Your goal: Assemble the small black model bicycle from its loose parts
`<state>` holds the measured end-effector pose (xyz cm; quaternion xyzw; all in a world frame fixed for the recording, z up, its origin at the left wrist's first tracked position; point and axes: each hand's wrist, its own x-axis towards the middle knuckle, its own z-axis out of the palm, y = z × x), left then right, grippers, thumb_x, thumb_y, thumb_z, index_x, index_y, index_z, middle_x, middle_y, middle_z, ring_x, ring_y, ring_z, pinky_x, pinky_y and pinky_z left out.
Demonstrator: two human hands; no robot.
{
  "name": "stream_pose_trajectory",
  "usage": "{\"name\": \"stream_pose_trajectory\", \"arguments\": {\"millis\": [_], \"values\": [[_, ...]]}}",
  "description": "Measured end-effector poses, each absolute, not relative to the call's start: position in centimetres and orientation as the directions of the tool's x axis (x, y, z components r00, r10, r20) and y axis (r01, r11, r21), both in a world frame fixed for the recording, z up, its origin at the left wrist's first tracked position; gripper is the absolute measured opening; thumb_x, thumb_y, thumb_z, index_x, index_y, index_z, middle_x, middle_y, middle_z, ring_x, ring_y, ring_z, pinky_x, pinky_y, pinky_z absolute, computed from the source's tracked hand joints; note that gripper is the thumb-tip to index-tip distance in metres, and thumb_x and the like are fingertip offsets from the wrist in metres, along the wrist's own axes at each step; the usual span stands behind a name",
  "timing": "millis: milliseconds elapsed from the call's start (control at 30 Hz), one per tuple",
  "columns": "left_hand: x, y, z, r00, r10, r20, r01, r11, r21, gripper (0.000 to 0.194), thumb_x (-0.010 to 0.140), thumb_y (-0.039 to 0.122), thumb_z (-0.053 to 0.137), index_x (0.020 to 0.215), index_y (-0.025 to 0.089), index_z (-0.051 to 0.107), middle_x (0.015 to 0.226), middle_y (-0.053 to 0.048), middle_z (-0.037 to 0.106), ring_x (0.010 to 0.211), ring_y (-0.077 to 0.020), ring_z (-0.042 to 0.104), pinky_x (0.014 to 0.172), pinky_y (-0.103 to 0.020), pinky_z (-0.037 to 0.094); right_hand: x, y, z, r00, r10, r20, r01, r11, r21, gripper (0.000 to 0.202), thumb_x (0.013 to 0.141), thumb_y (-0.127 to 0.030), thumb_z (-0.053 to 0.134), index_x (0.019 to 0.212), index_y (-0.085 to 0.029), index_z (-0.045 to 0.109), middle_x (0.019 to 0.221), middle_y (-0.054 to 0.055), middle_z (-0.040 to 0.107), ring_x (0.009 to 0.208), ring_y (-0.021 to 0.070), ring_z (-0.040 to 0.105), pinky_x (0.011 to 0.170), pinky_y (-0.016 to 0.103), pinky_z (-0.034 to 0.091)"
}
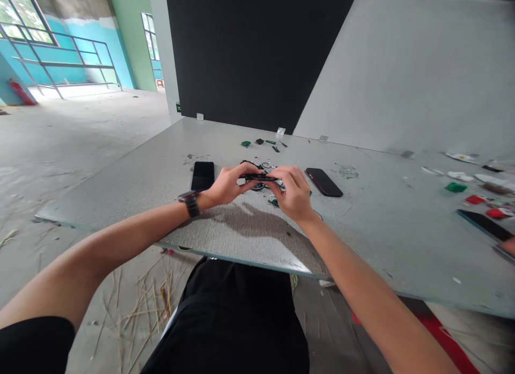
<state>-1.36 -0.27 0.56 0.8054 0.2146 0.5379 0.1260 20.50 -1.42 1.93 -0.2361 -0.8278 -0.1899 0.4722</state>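
Between my hands, just above the table, is a thin black flat piece (pixel 259 177) seen edge-on; its exact kind does not show. My left hand (pixel 230 185) pinches its left end, and a dark watch (pixel 190 203) is on that wrist. The right end is pinched by the fingers of my right hand (pixel 293 194). Behind and under the hands lie dark ring-shaped parts (pixel 267 165) and small green pieces (pixel 274 203), partly hidden by the fingers. One smartphone (pixel 203 176) lies left of my hands, another smartphone (pixel 324 182) to the right.
Small green and black bits (pixel 259 141) lie farther back on the grey table (pixel 132 186). A black panel (pixel 257 52) rises behind it. At the far right, another person's hand (pixel 509 246) is beside a dark flat device (pixel 485 225), near red and green pieces (pixel 456 187).
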Motion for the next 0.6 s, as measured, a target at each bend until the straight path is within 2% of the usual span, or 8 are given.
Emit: {"name": "stream_pose_trajectory", "arguments": {"millis": [133, 233, 333, 433, 600], "values": [[-1.4, -0.1, 1.0, 0.320, 0.422, 0.848, 0.240, -0.902, 0.358, 0.020, 0.093, 0.029, 0.072, 0.109, 0.018, 0.068, 0.105, -0.007, 0.078, 0.098, -0.0184, 0.074, 0.087, -0.031, 0.060, 20.4, -1.5, 1.9, -0.427, 0.219, 0.878, 0.579, 0.811, 0.079, 0.008, 0.098, -0.025, 0.062, 0.106, -0.025, 0.061, 0.097, 0.007, 0.070, 0.093, 0.0247, 0.066, 0.082, 0.041, 0.054], [-1.4, 0.0, 1.0, 0.313, 0.426, 0.849, 0.269, -0.897, 0.351, 0.020, 0.092, 0.032, 0.073, 0.105, 0.017, 0.069, 0.101, -0.008, 0.077, 0.092, -0.0176, 0.073, 0.082, -0.030, 0.059, 20.1, -1.5, 1.9, -0.384, 0.273, 0.882, 0.583, 0.813, 0.003, 0.007, 0.098, -0.028, 0.064, 0.103, -0.024, 0.061, 0.093, 0.006, 0.070, 0.082, 0.0214, 0.066, 0.074, 0.037, 0.055], [-1.3, 0.3, 0.6, 0.291, 0.530, 0.797, 0.329, -0.837, 0.436, 0.021, 0.091, 0.034, 0.073, 0.103, 0.017, 0.070, 0.094, -0.006, 0.077, 0.079, -0.0153, 0.071, 0.072, -0.027, 0.058, 19.9, -1.4, 1.8, -0.331, 0.374, 0.867, 0.566, 0.813, -0.134, 0.009, 0.099, -0.031, 0.062, 0.103, -0.023, 0.062, 0.091, 0.005, 0.069, 0.076, 0.0183, 0.065, 0.067, 0.033, 0.056], [-1.2, 0.7, 0.2, 0.287, 0.631, 0.721, 0.345, -0.770, 0.537, 0.023, 0.090, 0.035, 0.075, 0.103, 0.017, 0.071, 0.092, -0.005, 0.076, 0.073, -0.0139, 0.068, 0.067, -0.025, 0.055, 19.9, -1.1, 1.7, -0.300, 0.471, 0.829, 0.545, 0.798, -0.257, 0.013, 0.099, -0.036, 0.062, 0.100, -0.023, 0.063, 0.091, 0.005, 0.070, 0.078, 0.0181, 0.066, 0.067, 0.032, 0.058], [-1.3, 1.1, -0.2, 0.298, 0.686, 0.663, 0.330, -0.726, 0.603, 0.025, 0.086, 0.038, 0.075, 0.099, 0.016, 0.072, 0.090, -0.006, 0.077, 0.071, -0.0142, 0.067, 0.062, -0.025, 0.054, 19.9, -1.0, 1.5, -0.295, 0.585, 0.756, 0.550, 0.751, -0.366, 0.025, 0.098, -0.047, 0.061, 0.097, -0.023, 0.065, 0.091, 0.005, 0.071, 0.075, 0.0186, 0.066, 0.068, 0.034, 0.059]]}}
